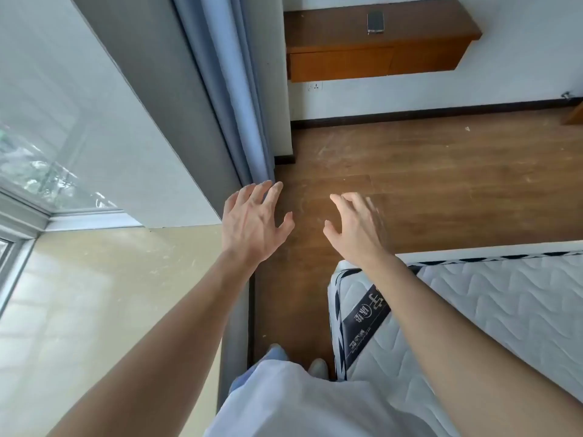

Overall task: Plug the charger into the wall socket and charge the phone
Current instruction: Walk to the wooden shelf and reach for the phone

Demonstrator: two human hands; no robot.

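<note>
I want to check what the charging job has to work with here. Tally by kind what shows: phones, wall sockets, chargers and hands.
Phones: 1, the phone on the wooden shelf
Wall sockets: 1, the wall socket under the shelf
Chargers: 0 in view
Hands: 2, the left hand and right hand, both empty
Total: 4

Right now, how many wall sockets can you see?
1: the socket is on the far wall, just below the wooden shelf holding the phone. Others may be hidden.
</note>
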